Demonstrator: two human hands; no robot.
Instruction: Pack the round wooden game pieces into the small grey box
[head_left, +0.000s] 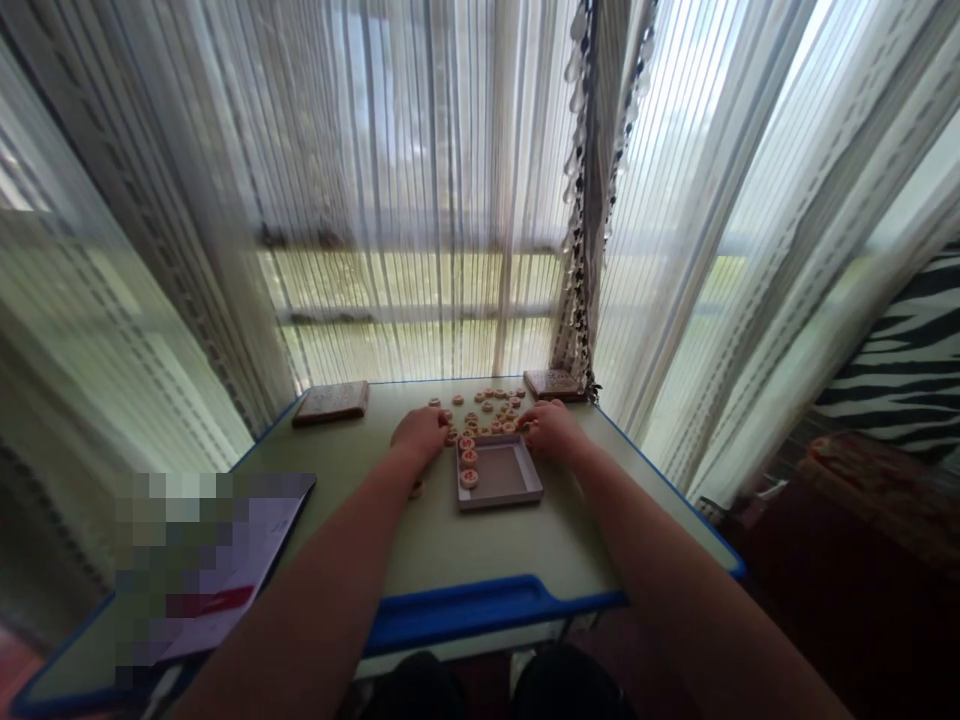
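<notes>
Pale wooden xiangqi pieces [487,407] lie scattered across the far half of your light-green table [480,552], mostly between your two hands and just beyond the shallow box. Your left hand [421,432] is partly closed, palm down, its fingers curled toward the left edge of that scatter; the fingertips are close to a few discs near the box's far left corner, but they are too small to tell whether you grip one. Your right hand [553,428] is also bent rather than spread, its fingers pointing inward beside the box's far right corner, next to the scatter's near right end; you cannot tell from this view whether a piece sits between its fingertips. Before you, the open box [510,478] holds a column of pieces with red characters [469,459] along its left wall, while the rest of its floor shows bare. One stray disc [417,489] lies left of the box, right beside your left forearm. Flat cases stand at the far corners, the left case [331,402] and the right case [553,385], with sheer striped curtains [420,200] hanging behind.
</notes>
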